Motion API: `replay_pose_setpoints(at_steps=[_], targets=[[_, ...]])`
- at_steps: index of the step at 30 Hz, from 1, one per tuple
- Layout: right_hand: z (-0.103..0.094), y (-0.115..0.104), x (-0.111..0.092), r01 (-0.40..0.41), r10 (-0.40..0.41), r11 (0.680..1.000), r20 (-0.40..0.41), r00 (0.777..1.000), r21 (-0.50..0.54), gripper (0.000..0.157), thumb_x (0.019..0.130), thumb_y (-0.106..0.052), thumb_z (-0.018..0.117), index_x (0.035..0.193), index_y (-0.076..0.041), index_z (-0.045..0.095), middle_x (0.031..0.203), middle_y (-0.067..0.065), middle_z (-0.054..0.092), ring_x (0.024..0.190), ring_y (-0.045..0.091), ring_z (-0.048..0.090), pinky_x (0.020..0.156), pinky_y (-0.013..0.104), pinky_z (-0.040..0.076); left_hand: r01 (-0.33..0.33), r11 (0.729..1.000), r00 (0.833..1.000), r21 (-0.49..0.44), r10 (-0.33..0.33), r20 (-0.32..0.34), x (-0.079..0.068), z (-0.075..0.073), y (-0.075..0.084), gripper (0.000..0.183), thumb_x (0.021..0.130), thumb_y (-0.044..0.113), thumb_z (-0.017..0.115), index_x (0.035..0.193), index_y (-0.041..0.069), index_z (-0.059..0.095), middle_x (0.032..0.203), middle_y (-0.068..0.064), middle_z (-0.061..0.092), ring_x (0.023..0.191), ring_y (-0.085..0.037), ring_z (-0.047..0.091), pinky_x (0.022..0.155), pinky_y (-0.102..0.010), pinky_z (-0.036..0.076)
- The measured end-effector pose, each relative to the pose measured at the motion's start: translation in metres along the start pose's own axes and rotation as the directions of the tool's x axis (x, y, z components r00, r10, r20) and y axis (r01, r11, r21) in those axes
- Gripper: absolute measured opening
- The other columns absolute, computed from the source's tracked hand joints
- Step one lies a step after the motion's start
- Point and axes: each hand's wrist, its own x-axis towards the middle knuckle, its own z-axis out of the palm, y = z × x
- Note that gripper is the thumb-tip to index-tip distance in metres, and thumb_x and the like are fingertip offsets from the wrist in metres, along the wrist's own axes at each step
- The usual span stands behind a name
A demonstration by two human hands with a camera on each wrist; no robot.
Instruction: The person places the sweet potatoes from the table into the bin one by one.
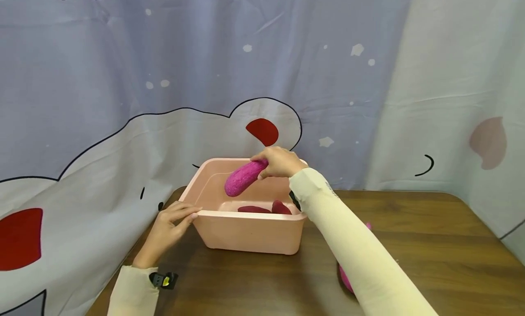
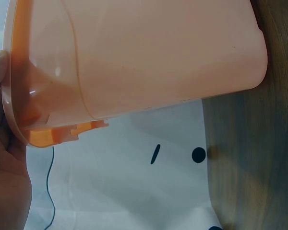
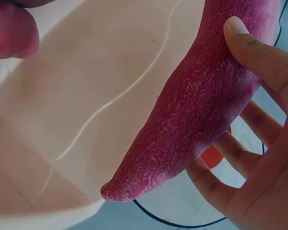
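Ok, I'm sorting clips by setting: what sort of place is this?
Probably an indoor tabletop setup: a wooden table, a printed curtain hung behind it, and a pink tub on top.

One plain peach-pink basin [image 1: 250, 233]; one tuber [image 1: 242, 179], mottled magenta; sleeves [image 1: 348, 234], cream; table [image 1: 430, 234], brown wood-grain; curtain [image 1: 197, 56], grey-blue and white, with pale stars [image 1: 357, 49], red patches [image 1: 264, 130].
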Motion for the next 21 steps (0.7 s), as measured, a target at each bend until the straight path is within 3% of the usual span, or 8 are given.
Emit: replay_pose_setpoints(at_steps=[9,16,21], targets=[[0.012,-0.003,0.003,0.007,-0.007,1.000,0.036,0.999,0.005,0.040,0.079,-0.022,0.080,0.117,-0.029,0.069,0.099,-0.005,0.067,0.089,0.016,0.057,0.075,0.036,0.046,-0.016,1.000,0.999,-0.007,0.016,-0.032,0.001,0.004,0.003,0.026,0.071,-0.018,0.072,0.093,-0.003,0.075,0.091,-0.012,0.072,0.090,-0.016,0.062,0.088,-0.007,0.040],[0.019,-0.010,0.002,-0.029,0.029,1.000,0.083,0.996,-0.002,0.048,0.079,-0.023,0.080,0.125,-0.026,0.066,0.117,-0.001,0.067,0.104,0.019,0.059,0.088,0.038,0.048,-0.003,1.000,0.999,0.022,0.004,-0.041,0.000,0.007,-0.003,0.027,0.068,-0.019,0.073,0.090,-0.004,0.075,0.090,-0.013,0.072,0.088,-0.022,0.061,0.088,-0.006,0.039],[0.024,-0.013,0.002,-0.055,0.057,0.998,0.085,0.995,-0.025,0.046,0.078,-0.024,0.081,0.122,-0.024,0.067,0.116,0.000,0.067,0.105,0.019,0.060,0.088,0.039,0.048,0.014,1.000,1.000,0.019,-0.013,-0.028,0.000,0.004,0.001,0.026,0.072,-0.017,0.073,0.093,-0.001,0.075,0.091,-0.011,0.072,0.090,-0.019,0.061,0.089,-0.006,0.038]])
